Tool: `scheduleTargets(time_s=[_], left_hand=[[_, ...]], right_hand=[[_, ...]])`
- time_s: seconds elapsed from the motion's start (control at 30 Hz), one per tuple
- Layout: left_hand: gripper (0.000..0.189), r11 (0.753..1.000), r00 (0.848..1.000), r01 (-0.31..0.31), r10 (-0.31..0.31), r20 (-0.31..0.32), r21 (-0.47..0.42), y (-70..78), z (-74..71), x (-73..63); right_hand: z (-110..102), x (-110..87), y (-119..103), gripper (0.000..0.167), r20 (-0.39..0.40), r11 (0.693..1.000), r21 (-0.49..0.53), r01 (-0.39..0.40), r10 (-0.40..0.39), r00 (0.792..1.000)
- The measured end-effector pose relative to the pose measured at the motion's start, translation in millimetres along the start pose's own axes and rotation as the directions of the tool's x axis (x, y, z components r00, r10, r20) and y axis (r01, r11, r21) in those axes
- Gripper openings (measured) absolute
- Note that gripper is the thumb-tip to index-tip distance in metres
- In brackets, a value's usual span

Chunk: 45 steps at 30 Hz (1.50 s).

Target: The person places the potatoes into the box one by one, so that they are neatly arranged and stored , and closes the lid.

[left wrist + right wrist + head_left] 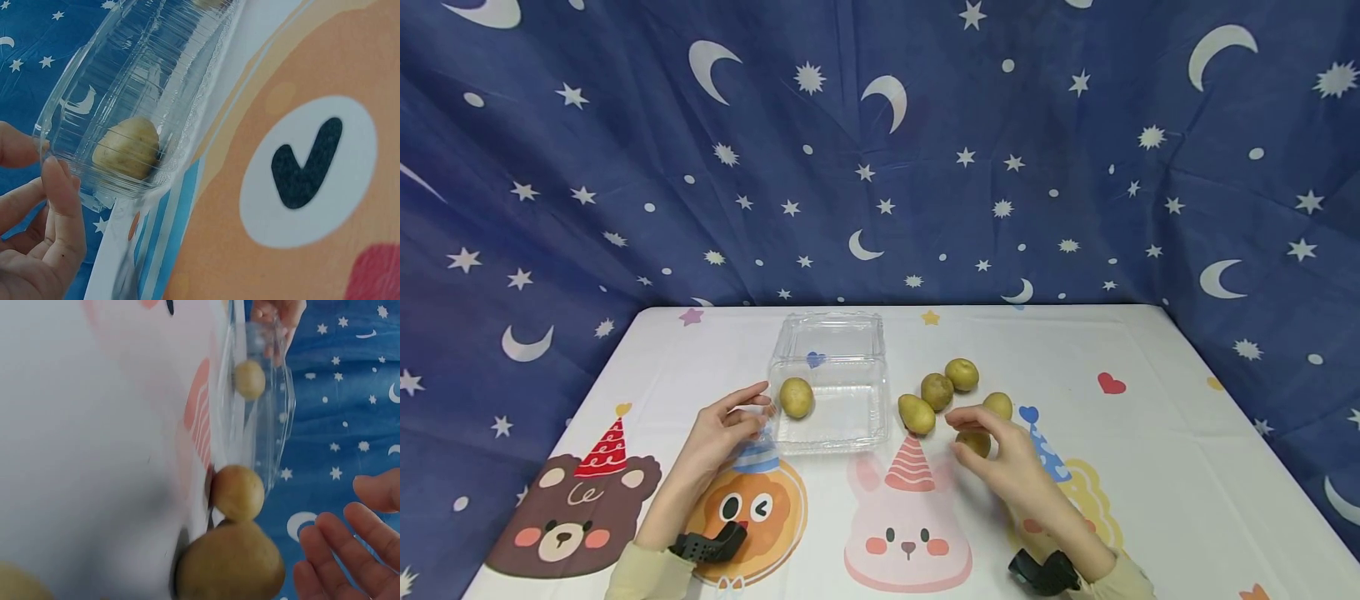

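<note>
The left hand (730, 425) touched the clear box (835, 392) holding one potato (796, 397); the right hand (1000, 454), fingers relaxed, hovered over a loose potato (976, 442), grasping nothing.

My left hand (724, 427): forearm reaching in from the lower left, pale sleeve at the elbow end, black band at the wrist. Palm turned inward, fingers (62, 203) long and nearly straight, index uppermost, thumb below it; the tips of my fingers press against something, with nothing pinched or enclosed.

My right hand (1000, 457): forearm reaching in from the lower right, same pale sleeve, black band at the wrist. Back of the hand up, knuckles arched, fingers (369, 534) loosely bent and spread, pointing forward and to my left. Thumb beneath, a gap between it and the fingertips. Nothing gripped.
</note>
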<state>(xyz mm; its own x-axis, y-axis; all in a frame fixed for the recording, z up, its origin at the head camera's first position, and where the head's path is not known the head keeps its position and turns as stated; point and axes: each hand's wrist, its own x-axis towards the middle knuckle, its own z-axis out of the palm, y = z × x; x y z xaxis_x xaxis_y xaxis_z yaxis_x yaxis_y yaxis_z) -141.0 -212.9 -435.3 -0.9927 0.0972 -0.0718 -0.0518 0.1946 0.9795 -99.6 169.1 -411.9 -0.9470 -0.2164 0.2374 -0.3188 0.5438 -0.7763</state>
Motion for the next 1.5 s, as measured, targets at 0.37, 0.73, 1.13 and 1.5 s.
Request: scheduleTargets(time_s=[0.37,0.73,1.13,1.5], left_hand=[[0.057,1.0,1.0,0.0,0.0,0.004,-0.018,-0.2,-0.3,0.2],[0.055,1.0,1.0,0.009,-0.009,-0.005,0.007,-1.3,-1.3,0.4],[0.056,1.0,1.0,0.006,-0.006,0.0,0.003,0.8,-2.1,-0.4],[0.056,1.0,1.0,0.008,-0.008,0.005,-0.008,-0.1,-1.3,-0.3]], right_hand=[[-16,3.3,12,0.04,0.003,0.991,-0.117,0.067,-0.067,0.998],[-17,7.2,25,0.044,0.069,0.984,-0.163,0.074,-0.063,0.996],[-16,5.4,32,0.047,0.111,0.972,-0.235,0.024,0.002,0.994],[-16,4.1,33,0.048,0.121,0.949,-0.315,-0.001,0.042,0.992]])
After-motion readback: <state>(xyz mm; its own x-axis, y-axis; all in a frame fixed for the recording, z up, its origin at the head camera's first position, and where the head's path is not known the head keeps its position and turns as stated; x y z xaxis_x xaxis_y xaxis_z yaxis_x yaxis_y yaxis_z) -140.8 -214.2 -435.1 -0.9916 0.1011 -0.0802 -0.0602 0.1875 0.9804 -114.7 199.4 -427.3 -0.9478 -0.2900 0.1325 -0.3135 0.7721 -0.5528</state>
